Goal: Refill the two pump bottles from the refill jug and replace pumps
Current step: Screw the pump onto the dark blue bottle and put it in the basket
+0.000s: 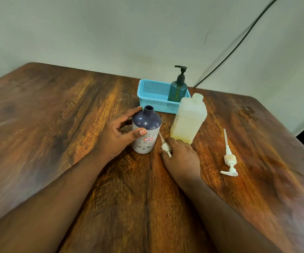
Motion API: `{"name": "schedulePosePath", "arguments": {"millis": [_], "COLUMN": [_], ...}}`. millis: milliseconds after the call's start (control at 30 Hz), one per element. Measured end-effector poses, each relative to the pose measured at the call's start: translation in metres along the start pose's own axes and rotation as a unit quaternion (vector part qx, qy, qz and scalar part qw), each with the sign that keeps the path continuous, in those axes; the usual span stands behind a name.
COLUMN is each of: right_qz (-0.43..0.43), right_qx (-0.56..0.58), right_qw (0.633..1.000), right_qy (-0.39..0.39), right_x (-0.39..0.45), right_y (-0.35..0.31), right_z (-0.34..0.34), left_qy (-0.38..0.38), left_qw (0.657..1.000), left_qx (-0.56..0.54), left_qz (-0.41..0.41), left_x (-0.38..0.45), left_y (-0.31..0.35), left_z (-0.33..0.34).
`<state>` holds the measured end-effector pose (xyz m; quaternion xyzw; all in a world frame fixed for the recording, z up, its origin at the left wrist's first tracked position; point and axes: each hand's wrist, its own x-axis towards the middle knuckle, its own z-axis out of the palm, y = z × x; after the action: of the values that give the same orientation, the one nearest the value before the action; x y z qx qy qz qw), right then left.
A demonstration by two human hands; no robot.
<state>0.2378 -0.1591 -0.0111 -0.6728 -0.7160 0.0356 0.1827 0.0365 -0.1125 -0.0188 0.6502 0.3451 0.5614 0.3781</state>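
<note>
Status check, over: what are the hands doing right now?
Left hand grips open purple bottle. Right hand on white pump. Jug uncapped beside it. Nothing blocking.

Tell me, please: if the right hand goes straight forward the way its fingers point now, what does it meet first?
Probably the refill jug. The right hand rests on the table over a white pump, and its fingertips lie just before the jug's base. Whether they already touch it is unclear.

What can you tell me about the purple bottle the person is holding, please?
The purple bottle stands upright on the wooden table, left of the refill jug. It looks plastic: dark purple shoulder, pale lower body with flower shapes, and a small red-edged sticker. Its threaded neck is open, with no pump. The left hand grips it.
</note>
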Motion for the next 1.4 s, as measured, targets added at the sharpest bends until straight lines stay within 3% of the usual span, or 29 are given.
{"name": "schedulePosePath", "arguments": {"millis": [100, 233, 367, 500, 600, 1000, 1400], "right_qz": [-0.001, 0.009, -0.067, -0.143, -0.182, -0.208, -0.291], "right_qx": [0.120, 0.317, 0.321, 0.210, 0.171, 0.076, -0.072], "right_qw": [0.989, 0.926, 0.916, 0.950, 0.956, 0.967, 0.949], "right_qy": [0.089, 0.204, 0.229, 0.181, 0.154, 0.125, -0.098], "right_x": [-0.004, -0.007, -0.001, -0.001, -0.001, 0.004, 0.078], "right_y": [-0.001, -0.008, -0.001, 0.017, 0.020, -0.010, -0.073], "right_z": [-0.006, -0.038, -0.083, -0.115, -0.125, -0.149, -0.182], "left_qy": [0.002, 0.002, 0.002, 0.005, 0.008, 0.004, 0.004], "left_qw": [1.000, 0.999, 0.999, 0.999, 0.999, 0.999, 1.000], "left_qx": [0.008, 0.036, 0.034, 0.042, 0.033, 0.022, 0.016], "left_qz": [-0.004, -0.004, -0.016, -0.015, -0.011, -0.027, -0.021], "left_x": [0.000, 0.001, 0.001, 0.000, 0.000, 0.000, 0.001], "left_y": [-0.002, -0.007, -0.010, -0.008, -0.009, -0.006, -0.008], "left_z": [-0.001, -0.001, -0.002, -0.002, 0.000, 0.001, -0.001]}}
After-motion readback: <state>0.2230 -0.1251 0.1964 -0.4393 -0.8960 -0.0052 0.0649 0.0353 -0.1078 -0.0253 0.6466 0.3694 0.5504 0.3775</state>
